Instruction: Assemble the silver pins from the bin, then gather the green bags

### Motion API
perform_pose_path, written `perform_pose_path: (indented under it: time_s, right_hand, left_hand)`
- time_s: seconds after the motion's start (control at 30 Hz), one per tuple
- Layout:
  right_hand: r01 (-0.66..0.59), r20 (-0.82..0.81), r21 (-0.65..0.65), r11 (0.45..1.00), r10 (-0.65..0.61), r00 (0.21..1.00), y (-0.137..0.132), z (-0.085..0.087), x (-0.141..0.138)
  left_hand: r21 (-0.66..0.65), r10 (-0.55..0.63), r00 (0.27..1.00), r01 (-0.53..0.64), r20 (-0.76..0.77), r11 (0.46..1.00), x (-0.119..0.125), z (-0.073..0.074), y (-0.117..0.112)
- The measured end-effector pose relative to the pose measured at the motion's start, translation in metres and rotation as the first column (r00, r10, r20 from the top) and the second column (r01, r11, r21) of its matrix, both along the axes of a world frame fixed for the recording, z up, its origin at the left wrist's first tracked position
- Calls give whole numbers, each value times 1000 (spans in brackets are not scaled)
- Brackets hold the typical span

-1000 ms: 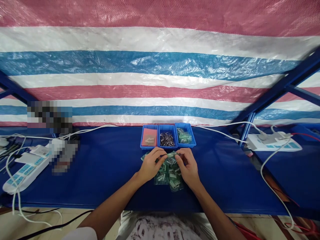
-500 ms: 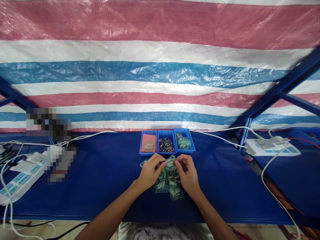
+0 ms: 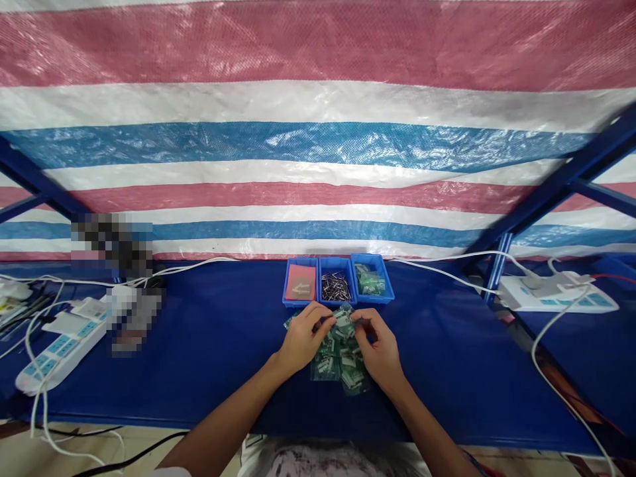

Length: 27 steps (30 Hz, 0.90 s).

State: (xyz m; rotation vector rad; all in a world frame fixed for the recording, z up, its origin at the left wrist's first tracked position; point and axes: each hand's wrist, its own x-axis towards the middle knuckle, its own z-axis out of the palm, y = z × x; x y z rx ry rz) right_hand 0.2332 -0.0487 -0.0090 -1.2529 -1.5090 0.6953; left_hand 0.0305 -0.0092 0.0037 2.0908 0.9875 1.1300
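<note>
Between my hands is a small green-tinted plastic bag with pale pieces inside. My left hand pinches its left edge between thumb and fingers. On the other side, my right hand grips the right edge the same way. Several similar filled bags lie in a pile on the blue table just below and between the hands. Behind them stand three blue bins. The left bin holds a pink sheet with pale pieces on it, the middle one dark metal screws or pins, and the right one more green bags.
A white power strip with cables lies at the left, near a blurred-out patch. Another power strip sits at the right, its white cable hanging toward the front. Blue metal posts and a striped plastic sheet bound the table's back.
The whole view has shifted slightly, so the table and bins appear a little farther right. Both hands keep their hold on the bag, with hardly any movement against the pile.
</note>
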Motion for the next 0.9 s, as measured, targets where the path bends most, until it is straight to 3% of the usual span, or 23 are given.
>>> perform_pose_path:
  time_s: [0.5, 0.9]
  right_hand:
    - [7, -7, 29, 1000, -6, 1000, 2, 2, 2]
    - [16, -27, -83, 996, -18, 999, -1, -1, 0]
  left_hand:
    - [34, 3, 999, -2, -42, 999, -1, -3, -1]
    - [23, -51, 995, 53, -86, 998, -3, 1, -3]
